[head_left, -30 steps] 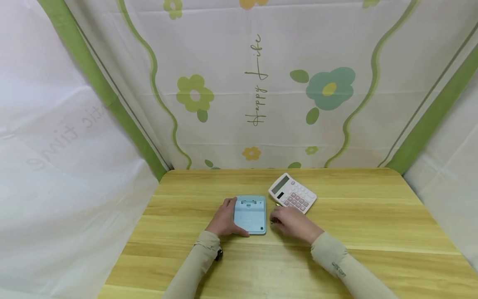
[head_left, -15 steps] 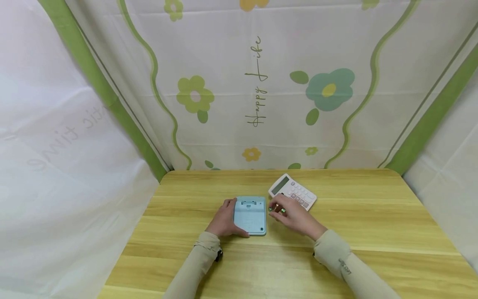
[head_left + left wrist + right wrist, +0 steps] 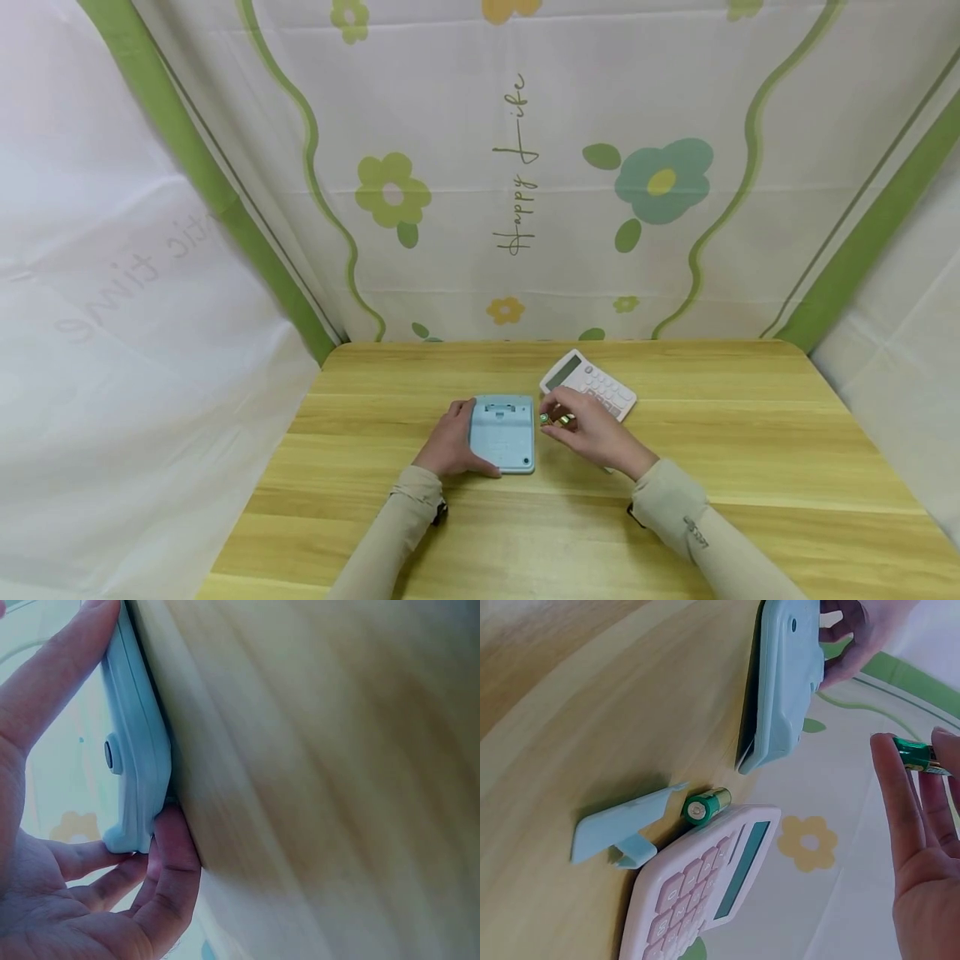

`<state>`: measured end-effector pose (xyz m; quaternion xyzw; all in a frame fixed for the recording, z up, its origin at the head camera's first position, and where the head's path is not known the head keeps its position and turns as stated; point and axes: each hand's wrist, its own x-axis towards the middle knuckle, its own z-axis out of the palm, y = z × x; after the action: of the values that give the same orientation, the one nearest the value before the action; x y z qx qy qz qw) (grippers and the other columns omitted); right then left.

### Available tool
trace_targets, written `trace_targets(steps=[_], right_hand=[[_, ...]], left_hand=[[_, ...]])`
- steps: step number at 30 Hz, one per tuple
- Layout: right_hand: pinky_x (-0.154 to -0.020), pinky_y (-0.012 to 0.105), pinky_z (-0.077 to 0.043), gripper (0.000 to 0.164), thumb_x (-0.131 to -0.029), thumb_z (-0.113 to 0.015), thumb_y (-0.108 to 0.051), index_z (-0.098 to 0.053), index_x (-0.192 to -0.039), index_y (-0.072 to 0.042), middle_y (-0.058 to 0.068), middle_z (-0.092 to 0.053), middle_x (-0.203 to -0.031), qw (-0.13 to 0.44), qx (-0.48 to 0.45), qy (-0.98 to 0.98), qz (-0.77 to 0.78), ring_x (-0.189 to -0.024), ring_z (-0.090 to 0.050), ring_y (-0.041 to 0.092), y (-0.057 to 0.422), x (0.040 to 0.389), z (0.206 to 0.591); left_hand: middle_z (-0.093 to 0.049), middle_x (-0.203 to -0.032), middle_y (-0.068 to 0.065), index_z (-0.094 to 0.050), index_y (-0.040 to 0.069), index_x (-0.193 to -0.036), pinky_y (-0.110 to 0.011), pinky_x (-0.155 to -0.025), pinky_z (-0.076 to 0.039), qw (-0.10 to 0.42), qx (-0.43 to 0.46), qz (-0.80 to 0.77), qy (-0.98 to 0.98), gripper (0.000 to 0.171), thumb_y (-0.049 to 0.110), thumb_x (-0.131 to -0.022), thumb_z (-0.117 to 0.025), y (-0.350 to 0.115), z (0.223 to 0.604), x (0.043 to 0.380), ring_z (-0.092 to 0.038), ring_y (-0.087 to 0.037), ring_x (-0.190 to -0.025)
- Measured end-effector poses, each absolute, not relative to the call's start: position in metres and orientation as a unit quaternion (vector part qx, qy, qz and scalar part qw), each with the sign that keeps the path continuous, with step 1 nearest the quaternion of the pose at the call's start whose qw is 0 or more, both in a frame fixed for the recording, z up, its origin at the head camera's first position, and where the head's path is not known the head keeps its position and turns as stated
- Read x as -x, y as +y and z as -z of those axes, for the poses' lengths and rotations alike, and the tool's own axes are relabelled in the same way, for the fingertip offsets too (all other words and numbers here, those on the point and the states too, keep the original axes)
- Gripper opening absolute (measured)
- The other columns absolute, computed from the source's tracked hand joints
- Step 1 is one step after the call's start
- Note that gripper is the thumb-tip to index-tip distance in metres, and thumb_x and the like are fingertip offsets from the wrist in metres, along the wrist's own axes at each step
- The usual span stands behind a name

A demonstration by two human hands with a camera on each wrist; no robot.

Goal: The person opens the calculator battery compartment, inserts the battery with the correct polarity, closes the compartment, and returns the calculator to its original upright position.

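A light-blue calculator (image 3: 501, 437) lies face down, with a battery slot (image 3: 499, 408) uncovered near its far edge. My left hand (image 3: 450, 442) grips its left side, thumb along the near edge and fingers at the far-left corner. Just right of it, my right hand (image 3: 592, 429) pinches a green and gold battery (image 3: 915, 755) between thumb and fingertips, raised above the tabletop. In the right wrist view, a second green battery (image 3: 707, 806) lies on the wood beside a pink calculator (image 3: 682, 900). A light-blue battery cover (image 3: 622, 821) with a clip rests near them.
The pink calculator sits face up behind my right hand, partly covered by it in the head view. Beyond the wooden table's (image 3: 570, 533) far edge hangs a white curtain (image 3: 465, 108) with printed flowers, and more curtain encloses both sides.
My right hand has risen from beside the pink calculator with the battery pinched in its fingers, now overlapping that calculator's keys. The left hand and blue calculator have stayed put.
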<state>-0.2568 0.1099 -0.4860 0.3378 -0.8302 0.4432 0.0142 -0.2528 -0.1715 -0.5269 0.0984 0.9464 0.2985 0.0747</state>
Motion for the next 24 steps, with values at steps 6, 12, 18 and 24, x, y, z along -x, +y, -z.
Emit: trace_targets(steps=[6, 12, 18, 24], right_hand=[[-0.079, 0.027, -0.062, 0.018, -0.097, -0.073, -0.007, -0.066, -0.112, -0.012, 0.009, -0.071, -0.11, 0.025, -0.344, -0.828, -0.443, -0.095, -0.073, 0.018, 0.107, 0.26, 0.487], [-0.076, 0.024, -0.062, 0.022, -0.095, -0.075, -0.01, -0.069, -0.116, -0.013, 0.002, -0.073, -0.109, 0.043, -0.327, -0.84, -0.431, -0.094, -0.073, 0.015, 0.103, 0.267, 0.485], [-0.078, 0.023, -0.06, 0.024, -0.096, -0.074, -0.012, -0.071, -0.12, -0.01, 0.001, -0.073, -0.109, 0.028, -0.312, -0.854, -0.415, -0.094, -0.072, 0.013, 0.097, 0.276, 0.485], [-0.081, 0.025, -0.06, 0.029, -0.097, -0.073, -0.011, -0.07, -0.125, -0.009, 0.002, -0.073, -0.109, 0.021, -0.306, -0.859, -0.41, -0.094, -0.071, 0.014, 0.089, 0.288, 0.488]], left_hand=[[-0.04, -0.158, -0.02, -0.029, 0.002, -0.162, -0.051, -0.115, -0.045, 0.074, -0.098, -0.299, 0.946, 0.136, 0.048, -0.056, -0.102, -0.173, 0.529, 0.252, -0.049, -0.037, -0.136], [-0.039, -0.158, -0.021, -0.028, 0.002, -0.162, -0.052, -0.115, -0.045, 0.071, -0.101, -0.298, 0.946, 0.136, 0.048, -0.057, -0.102, -0.172, 0.528, 0.254, -0.049, -0.038, -0.136], [-0.039, -0.158, -0.02, -0.028, 0.002, -0.162, -0.052, -0.114, -0.046, 0.077, -0.1, -0.301, 0.945, 0.135, 0.048, -0.058, -0.102, -0.172, 0.528, 0.253, -0.049, -0.037, -0.135], [-0.039, -0.158, -0.02, -0.027, 0.003, -0.163, -0.052, -0.114, -0.046, 0.08, -0.098, -0.3, 0.945, 0.136, 0.048, -0.059, -0.101, -0.171, 0.527, 0.253, -0.049, -0.036, -0.135]])
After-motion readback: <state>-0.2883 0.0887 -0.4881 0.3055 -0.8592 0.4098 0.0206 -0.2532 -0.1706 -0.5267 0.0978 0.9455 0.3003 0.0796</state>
